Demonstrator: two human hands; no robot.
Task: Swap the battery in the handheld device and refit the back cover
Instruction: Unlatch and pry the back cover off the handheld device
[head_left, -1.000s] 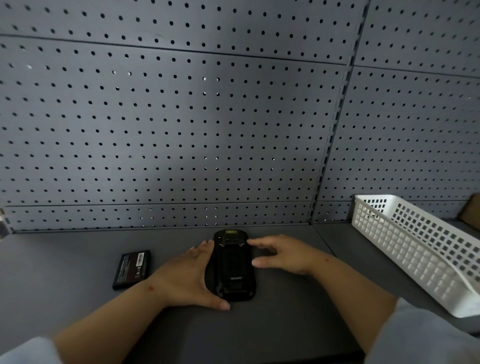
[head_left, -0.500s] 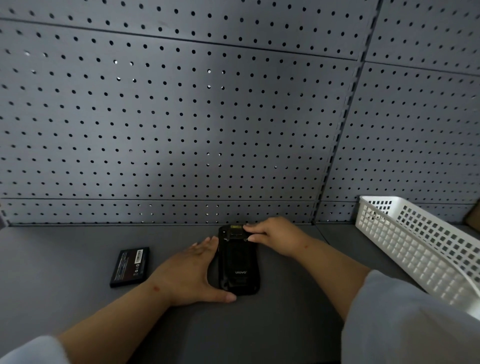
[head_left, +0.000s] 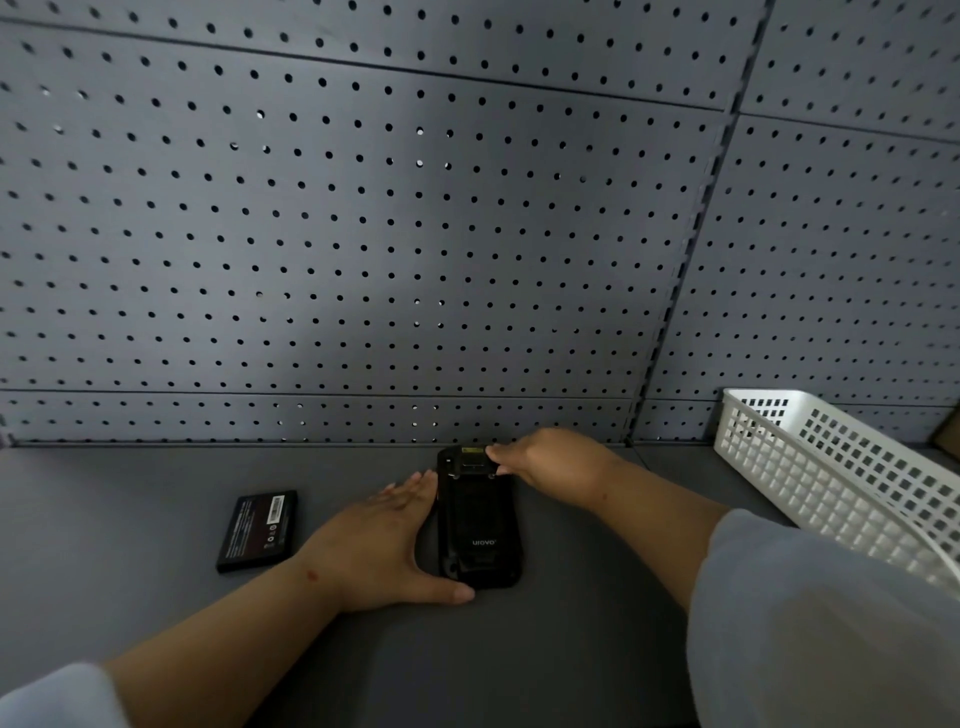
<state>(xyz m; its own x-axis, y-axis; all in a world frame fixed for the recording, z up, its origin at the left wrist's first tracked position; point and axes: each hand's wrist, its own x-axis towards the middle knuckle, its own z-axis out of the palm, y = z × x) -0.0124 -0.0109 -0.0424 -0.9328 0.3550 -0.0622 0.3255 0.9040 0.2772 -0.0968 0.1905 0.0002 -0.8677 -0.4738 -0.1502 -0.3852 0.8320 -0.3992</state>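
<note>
basket (head_left: 852, 467): right end cut off by the frame's right edge.
brown object (head_left: 948, 441): far right, mostly out of frame, perhaps cardboard.
battery (head_left: 258, 531): label print too small to read.
handheld device (head_left: 479, 519): lower left corner hidden under the left hand (head_left: 384, 545) thumb.

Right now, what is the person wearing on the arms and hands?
Both hands, left and right, are bare: no gloves, rings or watch show. The forearms are bare too. Loose pale grey sleeves, left and right, are pushed up towards the elbows.
</note>
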